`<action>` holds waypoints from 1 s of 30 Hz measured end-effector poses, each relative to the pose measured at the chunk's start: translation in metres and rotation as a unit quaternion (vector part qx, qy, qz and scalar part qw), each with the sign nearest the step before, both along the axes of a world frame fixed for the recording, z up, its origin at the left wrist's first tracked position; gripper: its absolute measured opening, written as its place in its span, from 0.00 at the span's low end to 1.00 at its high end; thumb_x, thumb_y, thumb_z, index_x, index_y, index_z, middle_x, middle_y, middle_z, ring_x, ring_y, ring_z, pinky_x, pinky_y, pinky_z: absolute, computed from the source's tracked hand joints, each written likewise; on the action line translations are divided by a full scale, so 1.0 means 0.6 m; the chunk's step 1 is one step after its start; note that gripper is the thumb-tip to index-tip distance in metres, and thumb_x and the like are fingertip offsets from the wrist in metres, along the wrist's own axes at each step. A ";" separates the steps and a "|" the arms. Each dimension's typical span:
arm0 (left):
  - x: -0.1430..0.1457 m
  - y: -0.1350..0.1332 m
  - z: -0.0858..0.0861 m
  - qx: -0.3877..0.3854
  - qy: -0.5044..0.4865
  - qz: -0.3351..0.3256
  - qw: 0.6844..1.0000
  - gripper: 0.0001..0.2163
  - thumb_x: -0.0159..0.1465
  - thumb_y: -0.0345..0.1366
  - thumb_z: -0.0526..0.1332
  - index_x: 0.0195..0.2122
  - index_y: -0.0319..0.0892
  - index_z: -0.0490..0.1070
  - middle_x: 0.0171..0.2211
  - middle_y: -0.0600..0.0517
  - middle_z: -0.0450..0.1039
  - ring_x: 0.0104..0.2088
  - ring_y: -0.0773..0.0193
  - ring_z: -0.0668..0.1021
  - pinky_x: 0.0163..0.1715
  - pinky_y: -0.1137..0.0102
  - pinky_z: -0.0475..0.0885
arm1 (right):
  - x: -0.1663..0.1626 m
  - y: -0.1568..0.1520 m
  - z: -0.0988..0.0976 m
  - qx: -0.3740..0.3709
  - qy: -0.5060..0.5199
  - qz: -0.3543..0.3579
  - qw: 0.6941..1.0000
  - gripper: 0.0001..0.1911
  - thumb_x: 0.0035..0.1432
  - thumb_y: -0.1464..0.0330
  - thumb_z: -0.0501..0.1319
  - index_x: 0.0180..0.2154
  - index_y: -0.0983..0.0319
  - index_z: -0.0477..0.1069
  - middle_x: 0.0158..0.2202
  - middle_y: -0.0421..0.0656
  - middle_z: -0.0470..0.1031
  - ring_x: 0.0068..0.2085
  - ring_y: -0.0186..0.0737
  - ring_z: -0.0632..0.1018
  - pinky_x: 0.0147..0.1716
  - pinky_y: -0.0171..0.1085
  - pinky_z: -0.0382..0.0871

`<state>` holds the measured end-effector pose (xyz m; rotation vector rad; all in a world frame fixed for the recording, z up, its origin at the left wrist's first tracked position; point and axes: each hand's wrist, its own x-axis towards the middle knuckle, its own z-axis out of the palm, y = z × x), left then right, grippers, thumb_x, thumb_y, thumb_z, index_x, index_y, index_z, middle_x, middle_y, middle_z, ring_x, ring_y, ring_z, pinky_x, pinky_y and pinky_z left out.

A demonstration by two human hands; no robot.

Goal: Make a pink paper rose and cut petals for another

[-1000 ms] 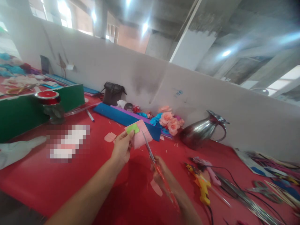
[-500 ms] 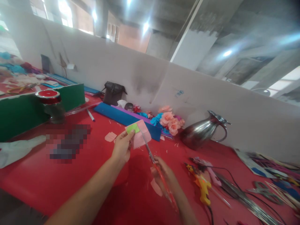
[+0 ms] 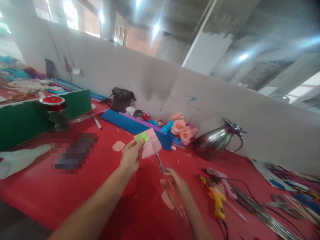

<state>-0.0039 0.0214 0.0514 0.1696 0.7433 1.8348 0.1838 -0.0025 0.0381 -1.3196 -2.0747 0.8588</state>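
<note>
My left hand [image 3: 130,154] pinches a pink piece of paper [image 3: 150,149] together with a small green paper square [image 3: 142,137] lying on top of it. Red-handled scissors [image 3: 172,190] are gripped in my right hand [image 3: 178,183]. Their blades reach up to the pink paper, just right of the green square. How far the blades are apart is hard to make out. Below, on the red table [image 3: 100,196], small pink paper scraps [image 3: 167,200] lie near my right hand, and a few pink cut pieces [image 3: 118,145] rest left of my left hand.
Yellow [image 3: 216,200] and pink glue guns [image 3: 228,188], wires [image 3: 260,210] and grey scissors [image 3: 283,205] lie at right. A metal jug [image 3: 212,141], paper flowers [image 3: 180,126] and a blue strip [image 3: 125,122] line the wall. A jar [image 3: 56,116] stands left.
Both hands stay almost in place, still holding the paper and the scissors. The whole view has shifted very slightly.
</note>
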 end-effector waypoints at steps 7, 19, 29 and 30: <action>0.016 -0.007 -0.006 0.011 0.054 -0.054 0.997 0.15 0.43 0.37 0.72 0.30 0.36 0.76 0.22 0.52 0.75 0.20 0.72 0.72 0.20 0.78 0.64 | 0.003 -0.001 -0.006 -0.011 0.055 0.025 0.998 0.25 0.55 0.46 0.51 0.44 0.58 0.63 0.25 0.38 0.63 0.26 0.36 0.65 0.23 0.32 0.59; 0.039 -0.015 -0.006 -0.018 0.069 -0.070 0.995 0.11 0.44 0.37 0.71 0.25 0.37 0.75 0.16 0.57 0.67 0.16 0.74 0.66 0.18 0.77 0.59 | 0.000 0.001 -0.011 -0.007 0.005 -0.012 1.000 0.28 0.55 0.45 0.49 0.45 0.60 0.63 0.22 0.36 0.62 0.22 0.35 0.67 0.22 0.33 0.57; 0.034 -0.004 -0.026 -0.039 0.049 -0.096 0.993 0.15 0.41 0.38 0.73 0.26 0.36 0.74 0.18 0.55 0.70 0.16 0.74 0.67 0.17 0.77 0.59 | -0.015 -0.007 0.003 0.038 -0.042 -0.081 0.995 0.28 0.53 0.43 0.49 0.38 0.59 0.69 0.19 0.39 0.68 0.22 0.40 0.72 0.22 0.33 0.59; 0.034 -0.003 -0.028 -0.039 0.048 -0.097 0.993 0.14 0.41 0.38 0.73 0.26 0.36 0.74 0.17 0.55 0.70 0.16 0.74 0.67 0.17 0.77 0.60 | -0.016 -0.008 0.006 0.038 -0.045 -0.081 0.995 0.28 0.53 0.43 0.49 0.37 0.59 0.69 0.18 0.38 0.68 0.21 0.39 0.72 0.21 0.33 0.59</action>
